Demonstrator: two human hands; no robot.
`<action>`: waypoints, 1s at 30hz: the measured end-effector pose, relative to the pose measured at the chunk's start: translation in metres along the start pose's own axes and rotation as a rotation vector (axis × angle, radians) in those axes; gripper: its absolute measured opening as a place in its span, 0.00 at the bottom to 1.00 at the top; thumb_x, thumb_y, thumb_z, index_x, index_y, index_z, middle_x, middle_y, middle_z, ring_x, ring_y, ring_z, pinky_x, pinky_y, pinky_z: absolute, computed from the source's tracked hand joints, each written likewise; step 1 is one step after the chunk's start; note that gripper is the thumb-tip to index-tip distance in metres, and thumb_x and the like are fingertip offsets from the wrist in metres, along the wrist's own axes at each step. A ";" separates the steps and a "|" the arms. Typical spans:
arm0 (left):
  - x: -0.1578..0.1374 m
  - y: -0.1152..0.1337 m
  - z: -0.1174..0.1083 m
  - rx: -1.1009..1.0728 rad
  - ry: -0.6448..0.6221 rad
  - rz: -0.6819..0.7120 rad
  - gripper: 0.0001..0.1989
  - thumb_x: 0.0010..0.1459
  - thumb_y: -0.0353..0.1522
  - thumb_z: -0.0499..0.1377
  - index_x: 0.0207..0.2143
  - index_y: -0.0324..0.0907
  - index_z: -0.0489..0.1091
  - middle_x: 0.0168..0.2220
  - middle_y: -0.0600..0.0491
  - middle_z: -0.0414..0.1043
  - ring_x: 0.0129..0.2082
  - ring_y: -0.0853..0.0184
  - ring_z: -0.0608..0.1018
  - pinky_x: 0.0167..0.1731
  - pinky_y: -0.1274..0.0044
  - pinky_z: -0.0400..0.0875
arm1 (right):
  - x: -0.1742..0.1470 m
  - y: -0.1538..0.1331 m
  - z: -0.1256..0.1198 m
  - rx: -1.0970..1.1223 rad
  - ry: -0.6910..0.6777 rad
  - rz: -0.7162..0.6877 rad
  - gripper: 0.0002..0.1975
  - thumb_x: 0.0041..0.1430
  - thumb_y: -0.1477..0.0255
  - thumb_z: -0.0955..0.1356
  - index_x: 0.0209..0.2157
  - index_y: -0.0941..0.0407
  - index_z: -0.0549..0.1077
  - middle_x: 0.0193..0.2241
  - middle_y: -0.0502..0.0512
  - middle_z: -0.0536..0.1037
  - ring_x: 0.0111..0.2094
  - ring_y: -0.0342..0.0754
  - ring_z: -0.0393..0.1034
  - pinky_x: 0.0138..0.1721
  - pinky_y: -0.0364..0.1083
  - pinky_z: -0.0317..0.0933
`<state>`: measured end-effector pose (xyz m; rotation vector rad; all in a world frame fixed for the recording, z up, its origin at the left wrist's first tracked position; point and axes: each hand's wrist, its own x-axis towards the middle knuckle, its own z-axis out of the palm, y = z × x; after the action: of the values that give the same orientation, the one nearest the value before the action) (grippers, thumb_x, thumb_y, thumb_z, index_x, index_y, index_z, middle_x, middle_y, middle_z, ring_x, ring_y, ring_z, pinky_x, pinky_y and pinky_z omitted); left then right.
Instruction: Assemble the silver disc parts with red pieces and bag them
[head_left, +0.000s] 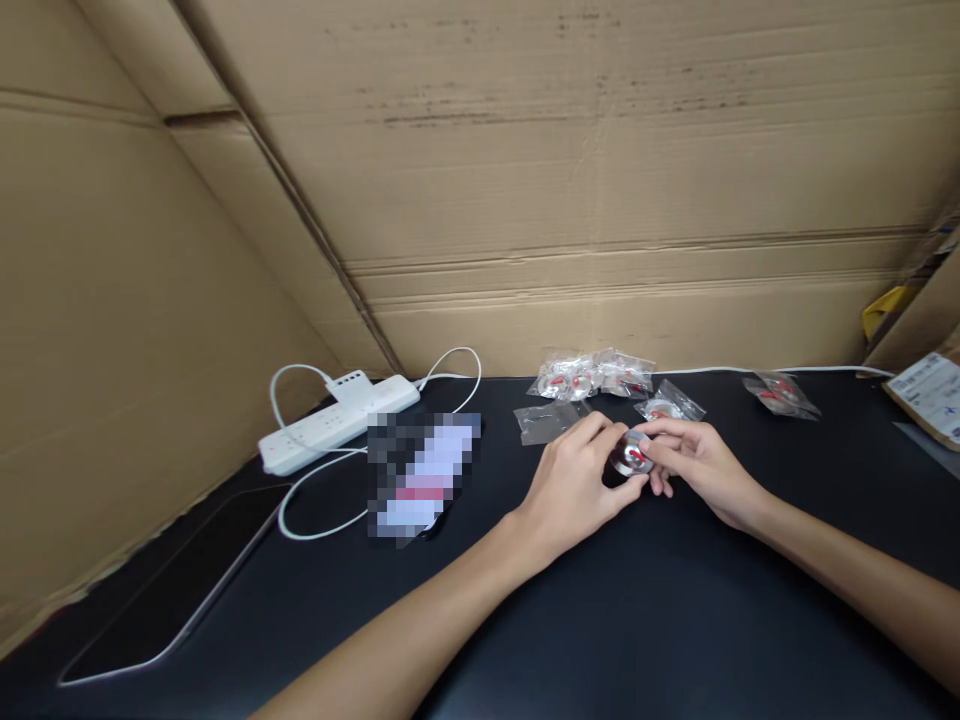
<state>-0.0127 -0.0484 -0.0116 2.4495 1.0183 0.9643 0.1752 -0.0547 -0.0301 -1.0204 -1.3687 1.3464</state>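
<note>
A small round silvery disc (632, 455) with a red mark on its shiny face is held up between both hands over the black tabletop (660, 620). My left hand (574, 480) grips its left side, thumb below and fingers above. From the right, my right hand (697, 462) has its thumb and fingertips on the disc, with the other fingers curled beneath. Just behind the hands lie a flat clear plastic bag (546, 424) and a bagged round piece (667, 404) with red on it.
Several bagged red-and-silver pieces (592, 376) lie along the cardboard wall (585, 200); another bag (781, 395) is farther right. On the left are a white power strip (345, 420) with cables, a blurred-out phone-like object (427, 475) and a dark tablet (180, 580). A labelled packet (930, 395) sits at right.
</note>
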 end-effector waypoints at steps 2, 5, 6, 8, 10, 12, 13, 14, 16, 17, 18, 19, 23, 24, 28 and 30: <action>0.000 0.000 0.000 0.013 0.003 0.015 0.16 0.58 0.36 0.60 0.47 0.40 0.73 0.40 0.46 0.71 0.39 0.59 0.74 0.39 0.71 0.69 | -0.001 -0.001 0.000 0.028 -0.050 0.050 0.21 0.56 0.61 0.73 0.45 0.60 0.76 0.18 0.50 0.74 0.17 0.43 0.70 0.17 0.40 0.60; -0.001 -0.001 0.000 0.017 0.002 0.029 0.16 0.59 0.37 0.60 0.49 0.41 0.73 0.41 0.45 0.71 0.40 0.58 0.74 0.40 0.71 0.69 | -0.002 -0.001 -0.001 0.085 -0.106 0.111 0.23 0.55 0.61 0.73 0.48 0.61 0.74 0.18 0.50 0.75 0.18 0.44 0.72 0.16 0.39 0.61; -0.001 -0.001 0.001 0.022 0.002 0.032 0.17 0.59 0.36 0.60 0.49 0.41 0.72 0.42 0.45 0.71 0.40 0.58 0.74 0.40 0.70 0.69 | -0.002 -0.002 -0.001 0.103 -0.113 0.120 0.24 0.55 0.61 0.73 0.48 0.60 0.74 0.18 0.50 0.75 0.18 0.44 0.73 0.17 0.39 0.62; -0.001 -0.002 0.001 0.040 0.000 0.040 0.17 0.59 0.36 0.60 0.50 0.40 0.72 0.42 0.44 0.71 0.41 0.58 0.74 0.40 0.70 0.70 | -0.002 -0.002 0.000 0.126 -0.122 0.124 0.23 0.54 0.61 0.74 0.48 0.60 0.75 0.19 0.50 0.76 0.19 0.43 0.73 0.18 0.39 0.63; -0.001 -0.002 0.001 0.060 0.006 0.051 0.18 0.59 0.37 0.60 0.50 0.39 0.72 0.42 0.44 0.71 0.41 0.58 0.74 0.40 0.70 0.70 | -0.003 -0.003 0.001 0.126 -0.129 0.114 0.21 0.54 0.62 0.74 0.45 0.60 0.75 0.20 0.50 0.76 0.19 0.43 0.72 0.18 0.39 0.63; -0.001 -0.001 0.002 0.081 0.018 0.069 0.18 0.59 0.37 0.60 0.49 0.39 0.72 0.42 0.44 0.71 0.41 0.58 0.75 0.40 0.70 0.71 | -0.003 -0.004 0.003 0.106 -0.129 0.104 0.18 0.52 0.62 0.75 0.40 0.60 0.75 0.20 0.50 0.75 0.19 0.42 0.72 0.18 0.38 0.63; -0.001 -0.001 0.002 0.094 0.025 0.082 0.17 0.59 0.38 0.60 0.49 0.39 0.72 0.42 0.44 0.71 0.40 0.58 0.75 0.40 0.70 0.71 | -0.003 -0.004 0.005 0.094 -0.124 0.102 0.18 0.51 0.62 0.75 0.37 0.60 0.75 0.20 0.49 0.75 0.18 0.41 0.72 0.17 0.38 0.63; -0.001 -0.001 0.003 0.109 0.035 0.095 0.17 0.59 0.38 0.60 0.48 0.39 0.72 0.41 0.45 0.71 0.40 0.58 0.75 0.39 0.70 0.71 | -0.003 -0.005 0.006 0.084 -0.117 0.101 0.18 0.50 0.61 0.76 0.36 0.60 0.74 0.21 0.50 0.75 0.18 0.41 0.72 0.17 0.38 0.63; -0.001 -0.002 0.004 0.147 0.053 0.122 0.16 0.59 0.38 0.61 0.47 0.39 0.72 0.40 0.46 0.72 0.39 0.59 0.75 0.37 0.70 0.72 | -0.003 -0.005 0.009 0.071 -0.095 0.102 0.20 0.49 0.61 0.76 0.37 0.60 0.73 0.23 0.50 0.76 0.18 0.42 0.72 0.16 0.38 0.63; -0.001 -0.002 0.004 0.164 0.065 0.132 0.16 0.58 0.37 0.61 0.46 0.39 0.72 0.39 0.47 0.72 0.38 0.60 0.75 0.37 0.70 0.73 | -0.003 -0.004 0.011 0.067 -0.080 0.104 0.22 0.48 0.61 0.76 0.39 0.60 0.72 0.24 0.50 0.76 0.17 0.42 0.72 0.15 0.38 0.64; -0.001 -0.002 0.005 0.180 0.078 0.137 0.16 0.57 0.37 0.61 0.46 0.38 0.73 0.39 0.47 0.72 0.38 0.60 0.75 0.36 0.70 0.73 | -0.003 -0.003 0.012 0.062 -0.058 0.104 0.23 0.49 0.61 0.76 0.41 0.60 0.71 0.25 0.51 0.76 0.17 0.43 0.72 0.15 0.39 0.65; -0.001 -0.003 0.005 0.194 0.092 0.138 0.16 0.57 0.36 0.62 0.45 0.38 0.72 0.39 0.47 0.72 0.38 0.60 0.75 0.36 0.70 0.73 | -0.003 -0.002 0.013 0.051 -0.032 0.104 0.24 0.49 0.60 0.76 0.42 0.59 0.70 0.25 0.51 0.77 0.17 0.43 0.72 0.15 0.39 0.65; -0.001 -0.005 0.006 0.239 0.136 0.113 0.16 0.55 0.33 0.62 0.46 0.38 0.72 0.39 0.48 0.72 0.39 0.61 0.75 0.36 0.69 0.75 | -0.003 0.004 0.013 -0.040 0.094 0.044 0.23 0.51 0.59 0.75 0.42 0.58 0.69 0.31 0.55 0.78 0.16 0.44 0.72 0.13 0.41 0.66; -0.001 -0.005 0.006 0.249 0.144 0.108 0.16 0.55 0.33 0.61 0.46 0.38 0.72 0.39 0.48 0.72 0.39 0.61 0.76 0.37 0.69 0.75 | -0.003 0.006 0.013 -0.066 0.123 0.018 0.23 0.50 0.60 0.75 0.41 0.58 0.69 0.33 0.56 0.78 0.16 0.43 0.72 0.12 0.41 0.65; 0.000 -0.005 0.005 0.266 0.163 0.100 0.16 0.55 0.34 0.61 0.45 0.37 0.72 0.38 0.47 0.72 0.39 0.60 0.76 0.37 0.69 0.76 | -0.004 0.008 0.010 -0.108 0.169 -0.043 0.21 0.51 0.59 0.74 0.40 0.58 0.73 0.34 0.57 0.78 0.16 0.41 0.70 0.10 0.39 0.62; -0.001 -0.004 0.006 0.266 0.162 0.101 0.15 0.56 0.34 0.61 0.45 0.38 0.72 0.38 0.47 0.72 0.38 0.60 0.76 0.36 0.69 0.76 | -0.004 0.007 0.010 -0.103 0.140 -0.038 0.20 0.51 0.59 0.75 0.38 0.59 0.74 0.27 0.54 0.77 0.15 0.41 0.68 0.11 0.39 0.61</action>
<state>-0.0110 -0.0461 -0.0184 2.6968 1.1503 1.1408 0.1665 -0.0608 -0.0368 -1.1301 -1.3564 1.1640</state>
